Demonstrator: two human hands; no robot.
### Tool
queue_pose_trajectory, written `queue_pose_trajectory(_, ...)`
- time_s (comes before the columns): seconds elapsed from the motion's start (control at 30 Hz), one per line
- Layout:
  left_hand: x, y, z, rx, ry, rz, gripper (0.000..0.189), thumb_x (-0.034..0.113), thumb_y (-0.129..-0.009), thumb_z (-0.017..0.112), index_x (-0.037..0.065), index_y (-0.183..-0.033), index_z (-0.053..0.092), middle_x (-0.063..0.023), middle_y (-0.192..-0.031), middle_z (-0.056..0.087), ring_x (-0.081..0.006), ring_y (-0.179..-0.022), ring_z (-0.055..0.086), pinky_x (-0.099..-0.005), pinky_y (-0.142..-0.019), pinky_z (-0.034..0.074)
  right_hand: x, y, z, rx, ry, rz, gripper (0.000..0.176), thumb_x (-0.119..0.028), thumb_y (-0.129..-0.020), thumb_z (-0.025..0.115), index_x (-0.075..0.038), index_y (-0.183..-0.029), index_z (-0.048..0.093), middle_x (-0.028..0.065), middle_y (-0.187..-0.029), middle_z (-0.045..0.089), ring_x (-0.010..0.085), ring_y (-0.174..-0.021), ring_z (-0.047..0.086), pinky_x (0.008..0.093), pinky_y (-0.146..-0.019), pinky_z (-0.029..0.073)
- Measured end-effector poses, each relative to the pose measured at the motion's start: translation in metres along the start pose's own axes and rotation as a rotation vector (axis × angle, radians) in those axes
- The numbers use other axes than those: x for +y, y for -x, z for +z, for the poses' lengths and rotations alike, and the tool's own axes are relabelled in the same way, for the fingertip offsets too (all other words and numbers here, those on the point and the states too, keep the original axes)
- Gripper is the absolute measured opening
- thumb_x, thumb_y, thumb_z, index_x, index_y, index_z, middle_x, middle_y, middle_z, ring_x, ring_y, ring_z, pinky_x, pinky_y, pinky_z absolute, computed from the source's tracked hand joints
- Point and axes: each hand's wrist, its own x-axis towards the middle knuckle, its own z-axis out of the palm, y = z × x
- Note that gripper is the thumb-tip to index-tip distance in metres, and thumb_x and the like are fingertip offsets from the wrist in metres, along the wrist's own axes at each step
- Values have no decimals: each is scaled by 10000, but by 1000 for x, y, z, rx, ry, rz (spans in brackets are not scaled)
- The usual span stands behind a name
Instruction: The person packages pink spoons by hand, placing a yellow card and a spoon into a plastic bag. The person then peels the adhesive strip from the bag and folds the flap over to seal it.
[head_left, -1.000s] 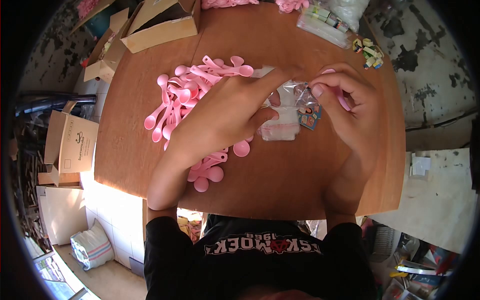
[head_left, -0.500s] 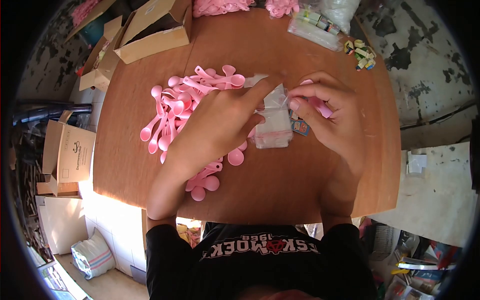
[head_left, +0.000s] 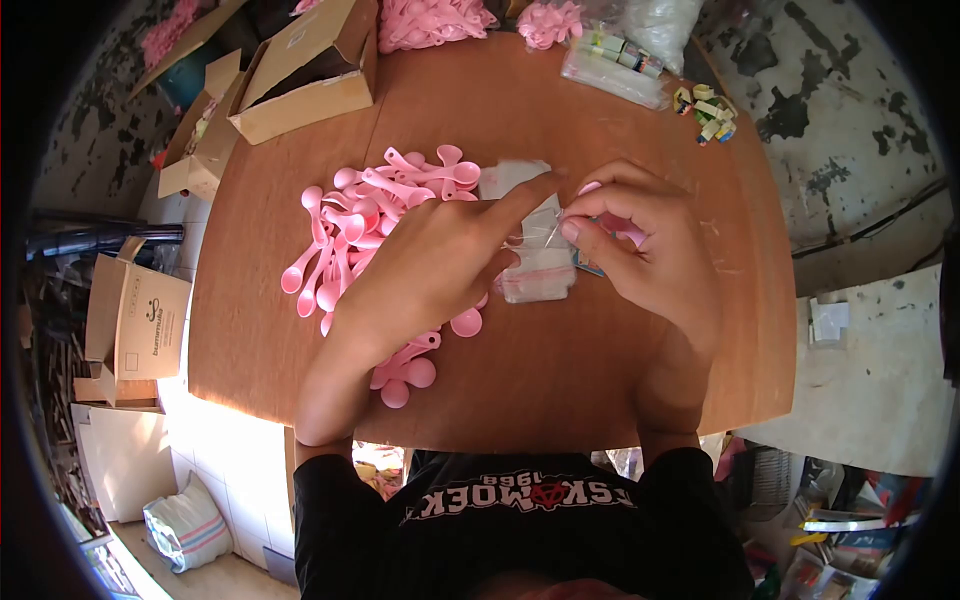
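Observation:
My left hand (head_left: pixel 440 262) lies over a stack of small clear plastic bags (head_left: pixel 538 275) on the brown table (head_left: pixel 560 380), with its index finger stretched along the top bag. My right hand (head_left: pixel 640 250) pinches the edge of that top bag with thumb and forefinger and also keeps a pink spoon (head_left: pixel 622 226) tucked under its fingers. A small colourful packet (head_left: pixel 586 266) peeks out below the right fingers. A heap of pink plastic spoons (head_left: pixel 360 215) spreads to the left of and under my left hand.
An open cardboard box (head_left: pixel 310 70) stands at the table's far left. More pink spoons (head_left: pixel 430 20), clear bags (head_left: pixel 615 65) and several small colourful packets (head_left: pixel 705 110) lie along the far edge. Cardboard boxes (head_left: pixel 140 315) sit on the floor to the left.
My right hand has moved left toward my left hand, bringing the bag and the colourful packet in over the stack. The left hand stays over the stack.

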Motion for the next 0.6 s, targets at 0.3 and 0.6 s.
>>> queue_pose_trajectory(0.3,6,1,-18,-321,59,-28,734,-52,-724,718,114,-1399,480,-169,-950,675,-313,-788,655,-407,-713,507,5,10,-25,37,118,39,60,-21,-838,667,2,-889,688,89,-870,633,205,-708,619,307,-636,498)
queue_pose_trajectory(0.6,-7,-5,-15,99,135,36,728,-38,-757,739,59,-1417,447,-162,-1239,629,-289,-1155,598,-356,-942,464,-15,11,-34,587,-267,163,211,49,-890,586,19,-1080,674,61,-969,643,100,-783,590,223,-692,483)
